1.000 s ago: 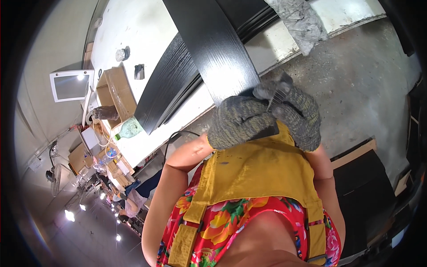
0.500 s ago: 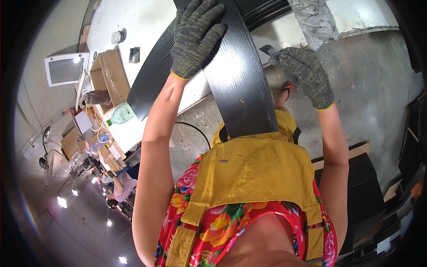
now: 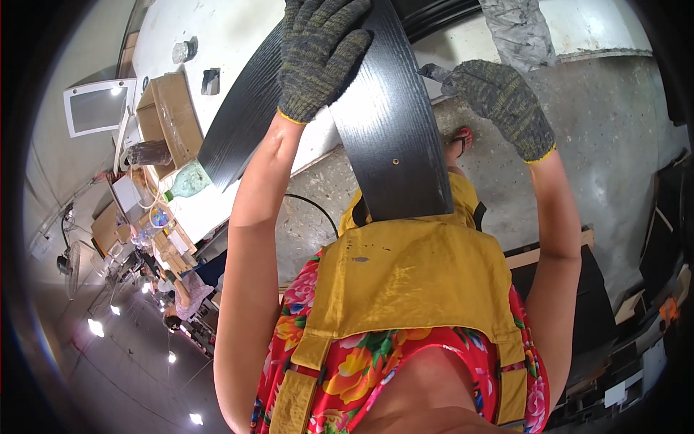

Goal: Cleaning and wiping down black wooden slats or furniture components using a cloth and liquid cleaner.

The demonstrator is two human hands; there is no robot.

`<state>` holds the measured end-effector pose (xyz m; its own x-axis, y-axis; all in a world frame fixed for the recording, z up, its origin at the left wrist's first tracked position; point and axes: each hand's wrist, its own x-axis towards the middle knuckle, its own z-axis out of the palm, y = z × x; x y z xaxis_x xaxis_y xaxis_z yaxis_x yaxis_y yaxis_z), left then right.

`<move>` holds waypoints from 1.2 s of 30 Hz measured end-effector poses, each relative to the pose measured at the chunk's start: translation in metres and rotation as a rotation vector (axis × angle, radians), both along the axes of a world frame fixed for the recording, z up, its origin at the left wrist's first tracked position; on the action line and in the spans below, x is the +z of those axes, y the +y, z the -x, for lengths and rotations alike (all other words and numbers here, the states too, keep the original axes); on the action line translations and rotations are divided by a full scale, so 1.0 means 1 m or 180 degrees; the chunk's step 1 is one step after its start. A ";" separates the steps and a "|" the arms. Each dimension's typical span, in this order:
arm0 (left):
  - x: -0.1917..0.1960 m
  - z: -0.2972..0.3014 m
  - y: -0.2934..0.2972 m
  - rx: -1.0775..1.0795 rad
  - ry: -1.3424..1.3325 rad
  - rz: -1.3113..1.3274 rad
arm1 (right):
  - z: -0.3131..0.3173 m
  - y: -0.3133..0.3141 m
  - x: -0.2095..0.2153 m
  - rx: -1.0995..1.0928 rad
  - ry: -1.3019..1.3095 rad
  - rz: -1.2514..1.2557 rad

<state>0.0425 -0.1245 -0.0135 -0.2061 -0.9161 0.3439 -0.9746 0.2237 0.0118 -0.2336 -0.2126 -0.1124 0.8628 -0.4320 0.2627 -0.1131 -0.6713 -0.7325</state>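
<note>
A long black wood-grained board (image 3: pixel 394 130) lies with its near end against my yellow apron (image 3: pixel 412 275). A small hole shows near that end. My left hand (image 3: pixel 318 61), in a dark grey knit glove, rests flat on the board's far part, fingers stretched out. Just off the board's right edge is my gloved right hand (image 3: pixel 502 105). Its fingers are closed on a small dark grey flat piece (image 3: pixel 436 71), which points toward the board's edge; its kind is unclear. Another black board (image 3: pixel 242 108) lies beneath at the left.
The boards lie over a white table (image 3: pixel 246 25). More black strips (image 3: pixel 441 18) lie at the far side, beside a crumpled grey wrapped bundle (image 3: pixel 517 32). An open cardboard box (image 3: pixel 170 119) and a green-tinted plastic bottle (image 3: pixel 189 181) stand left. Black panels (image 3: pixel 571 296) lie at the right.
My right hand has shifted slightly up and to the right, still gripping the small piece. My left hand stays flat on the board. The whole view has tilted a little.
</note>
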 end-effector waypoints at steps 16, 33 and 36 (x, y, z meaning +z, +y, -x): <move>0.000 0.001 0.001 0.0125 0.0204 -0.0100 | 0.006 -0.006 0.009 0.0381 0.0605 -0.0956; -0.003 -0.003 0.002 -0.0131 -0.0017 0.0228 | 0.021 0.003 0.016 0.0428 0.0278 -0.0920; -0.004 -0.003 0.001 0.0052 0.0073 0.0044 | 0.017 0.004 0.012 0.0235 0.0156 -0.1713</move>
<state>0.0456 -0.1236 -0.0174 -0.1832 -0.9144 0.3611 -0.9776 0.2082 0.0312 -0.2501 -0.2081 -0.1007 0.9016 -0.4321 -0.0199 -0.1223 -0.2105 -0.9699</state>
